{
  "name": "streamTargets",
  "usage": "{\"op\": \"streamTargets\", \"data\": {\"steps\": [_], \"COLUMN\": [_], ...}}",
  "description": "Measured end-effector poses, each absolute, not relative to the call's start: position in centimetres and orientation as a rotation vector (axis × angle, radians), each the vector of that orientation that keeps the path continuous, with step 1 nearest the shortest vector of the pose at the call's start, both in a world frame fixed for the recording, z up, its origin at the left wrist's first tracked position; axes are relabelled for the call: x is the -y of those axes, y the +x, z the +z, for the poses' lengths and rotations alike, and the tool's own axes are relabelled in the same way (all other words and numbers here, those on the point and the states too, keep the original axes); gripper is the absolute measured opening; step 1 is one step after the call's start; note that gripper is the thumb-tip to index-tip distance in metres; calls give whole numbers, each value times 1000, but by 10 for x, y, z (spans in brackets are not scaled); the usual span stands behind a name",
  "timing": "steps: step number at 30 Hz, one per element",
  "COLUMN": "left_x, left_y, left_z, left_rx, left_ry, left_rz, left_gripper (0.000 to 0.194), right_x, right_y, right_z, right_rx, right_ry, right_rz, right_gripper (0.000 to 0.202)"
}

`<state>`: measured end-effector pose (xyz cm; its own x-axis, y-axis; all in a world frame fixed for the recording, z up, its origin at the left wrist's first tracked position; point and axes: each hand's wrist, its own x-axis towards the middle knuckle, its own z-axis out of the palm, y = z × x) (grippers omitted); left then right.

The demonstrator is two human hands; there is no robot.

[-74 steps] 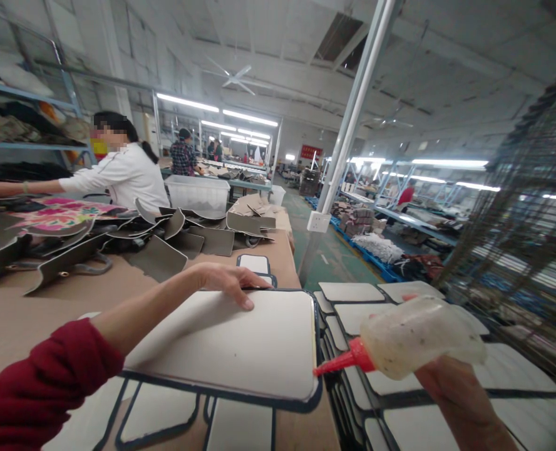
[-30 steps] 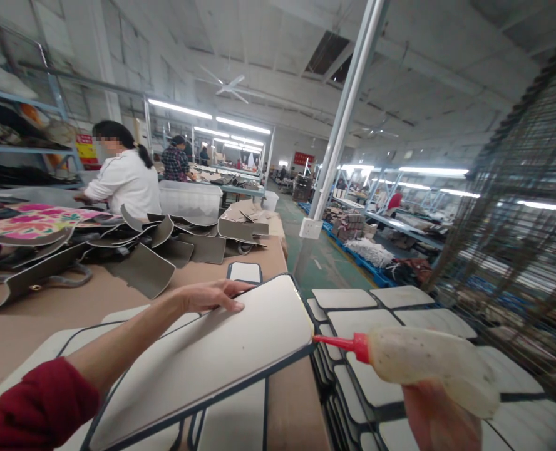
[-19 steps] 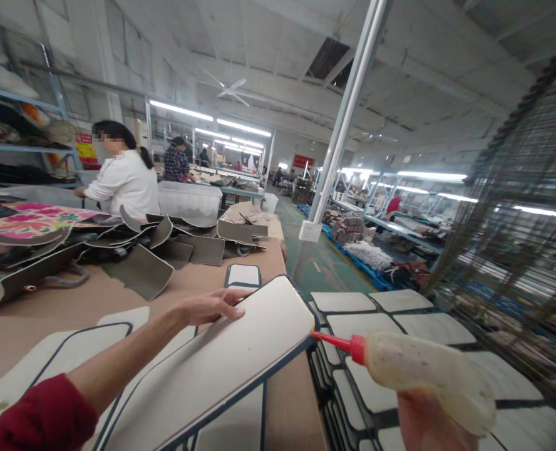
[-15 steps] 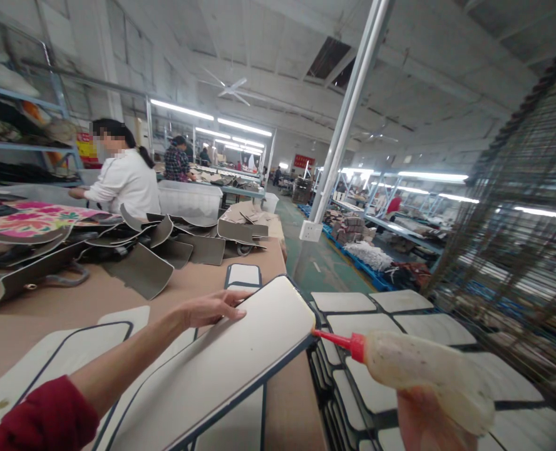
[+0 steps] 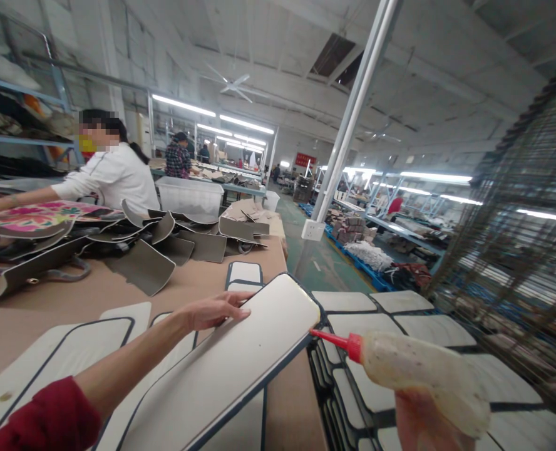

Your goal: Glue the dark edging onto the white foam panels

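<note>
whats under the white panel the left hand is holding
Past the lower edge of the held panel, part of another pale panel with a dark border and some brown tabletop show. It covers the rest, so what lies under its middle cannot be seen.

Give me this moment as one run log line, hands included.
left hand: grips white panel | right hand: holds squeeze bottle | red nozzle: tip at panel's edge

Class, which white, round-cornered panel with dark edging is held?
The tilted panel at the red tapered nozzle, gripped by the left hand; other panels lie unheld.
</note>
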<state>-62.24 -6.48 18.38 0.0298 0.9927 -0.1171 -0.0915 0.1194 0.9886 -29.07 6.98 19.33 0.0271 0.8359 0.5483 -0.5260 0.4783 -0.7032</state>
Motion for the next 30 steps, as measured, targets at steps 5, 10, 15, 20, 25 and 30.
{"op": "streamTargets", "data": {"steps": [5, 10, 15, 20, 25, 30], "left_x": [64, 65, 64, 61, 58, 50], "left_y": [-621, -621, -622, -619, -616, -615], "left_z": [182, 178, 176, 178, 181, 183], "left_rx": [-1177, -1179, -1216, -1221, -1216, -1208], "left_ry": [1037, 1002, 953, 892, 840, 799], "left_rz": [1170, 1187, 1212, 1230, 1263, 1293], "left_gripper": [70, 73, 75, 76, 73, 72], "right_x": [-65, -62, -60, -59, -54, -57], "right_y": [-295, -299, -302, -301, -302, -302], "right_z": [191, 188, 188, 180, 178, 176], "right_rx": [1065, 1069, 1118, 1106, 1131, 1144], "right_ry": [-375, -392, -378, -442, -475, -510], "right_rz": [1135, 1093, 1153, 1134, 1136, 1145], "right_gripper": [49, 49, 46, 50, 49, 51]}}
